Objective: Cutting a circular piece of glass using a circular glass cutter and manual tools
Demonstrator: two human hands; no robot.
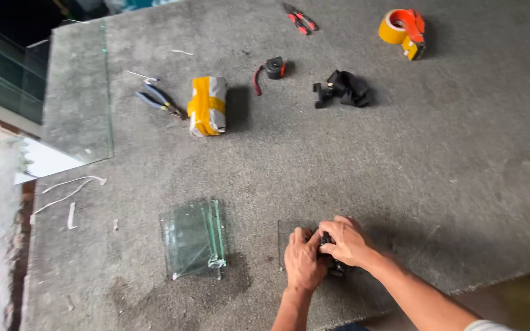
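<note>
Left hand (302,259) and right hand (346,241) both clasp a small black tool (328,244); its long axis is hidden.

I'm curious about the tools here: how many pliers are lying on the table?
2. Blue-handled pliers lie at the left beside the yellow-taped block; red-handled pliers lie at the far edge, top centre. The hands may hide another small tool.

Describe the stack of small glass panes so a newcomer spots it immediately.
On the grey carpeted table, look along the near edge, just left of the person's left hand. The stack of small glass panes lies there, greenish-edged and fanned, unlike the large glass sheet overhanging the far-left edge.
</note>
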